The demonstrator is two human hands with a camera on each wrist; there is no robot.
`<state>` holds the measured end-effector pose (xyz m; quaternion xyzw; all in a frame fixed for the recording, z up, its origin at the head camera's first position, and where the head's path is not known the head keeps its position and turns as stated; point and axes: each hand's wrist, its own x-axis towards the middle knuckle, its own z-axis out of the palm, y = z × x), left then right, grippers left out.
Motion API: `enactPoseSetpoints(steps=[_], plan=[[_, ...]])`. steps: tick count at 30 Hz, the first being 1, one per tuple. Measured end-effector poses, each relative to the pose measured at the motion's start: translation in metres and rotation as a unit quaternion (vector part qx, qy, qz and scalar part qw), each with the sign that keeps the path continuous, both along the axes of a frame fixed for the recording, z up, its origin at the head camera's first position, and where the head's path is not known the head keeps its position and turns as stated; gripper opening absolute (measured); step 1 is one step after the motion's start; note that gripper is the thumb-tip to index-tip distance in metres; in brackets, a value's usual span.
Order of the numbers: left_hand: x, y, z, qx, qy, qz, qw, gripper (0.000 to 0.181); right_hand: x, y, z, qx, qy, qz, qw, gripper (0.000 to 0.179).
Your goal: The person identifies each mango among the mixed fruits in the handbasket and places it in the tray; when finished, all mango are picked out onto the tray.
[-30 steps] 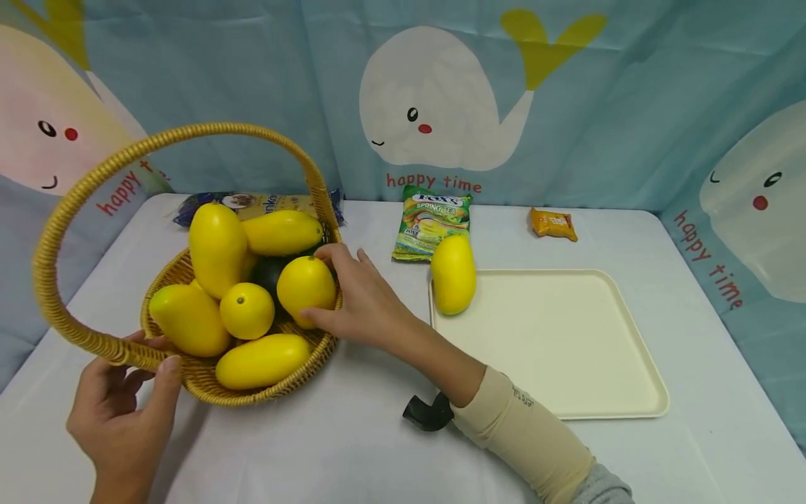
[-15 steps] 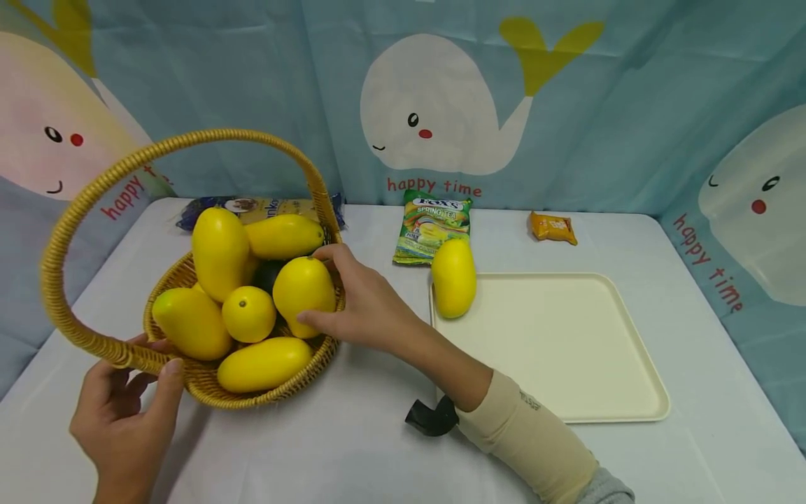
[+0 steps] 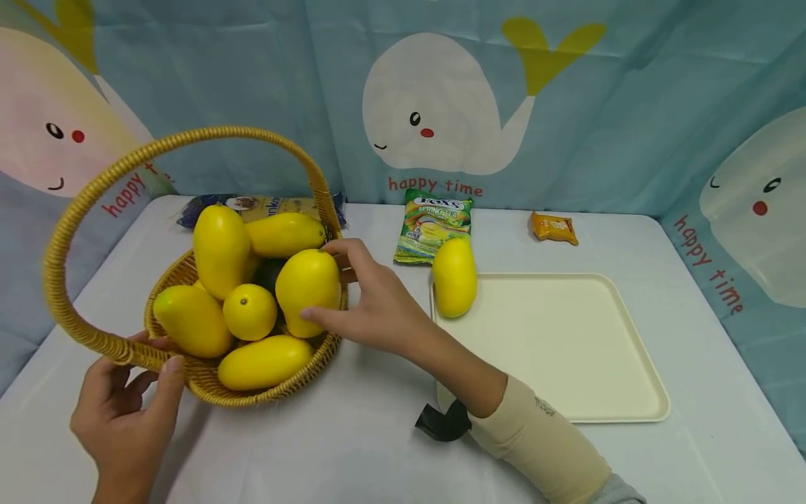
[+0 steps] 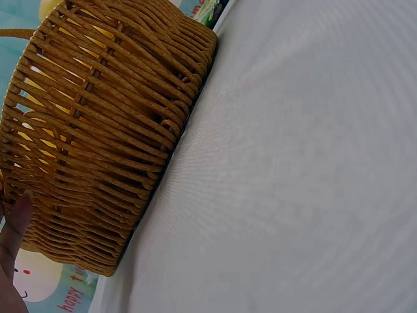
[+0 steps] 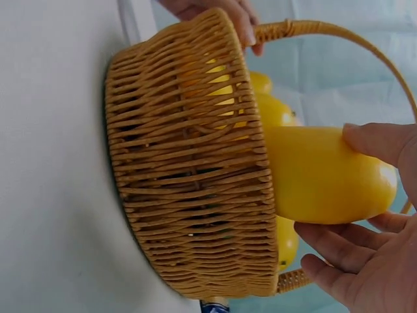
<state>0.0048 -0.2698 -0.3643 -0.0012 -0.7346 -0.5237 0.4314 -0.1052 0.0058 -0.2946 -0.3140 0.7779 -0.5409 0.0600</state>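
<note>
R. hand [image 3: 378, 308] is pinching yellow fruit [image 3: 307, 290], fingers part-curled, at right side of basket [image 3: 236, 401], L. hand [image 3: 126, 413] gripping near-left rim; smooth skin is poss. risking slip onto adj. round fruit [image 3: 250, 312].

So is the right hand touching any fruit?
Touching. The right wrist view shows the right hand gripping the yellow fruit, thumb and fingers on opposite sides.

The mango [image 3: 308, 288] is yellow, the basket [image 5: 192, 156] golden, a shaded item [image 3: 269, 272] perhaps blackish.
</note>
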Motion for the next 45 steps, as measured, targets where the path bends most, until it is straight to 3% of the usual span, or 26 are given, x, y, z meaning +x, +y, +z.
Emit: enactPoseSetpoints(steps=[6,14,24,35,45], plan=[[0.0,-0.001,0.0,-0.011,-0.008,0.013,0.9998,0.042,0.005,0.007,0.004,-0.018,0.012,-0.007,0.9997,0.068],[0.0,-0.006,-0.003,-0.049,-0.036,0.055,0.9966,0.041,0.009,0.017,0.005,-0.04,0.032,-0.019,0.9985,0.067],[-0.002,-0.01,-0.005,-0.055,-0.028,0.049,0.9969,0.042,0.013,0.032,0.009,-0.063,0.0,-0.017,0.9979,0.065],[0.0,-0.008,-0.004,-0.069,-0.043,0.07,0.9942,0.043,0.009,0.061,0.007,-0.055,0.012,-0.041,0.9976,0.064],[0.001,-0.007,-0.004,-0.063,-0.054,0.074,0.9938,0.043,0.003,0.09,0.005,-0.039,-0.01,-0.083,0.9957,0.067]])
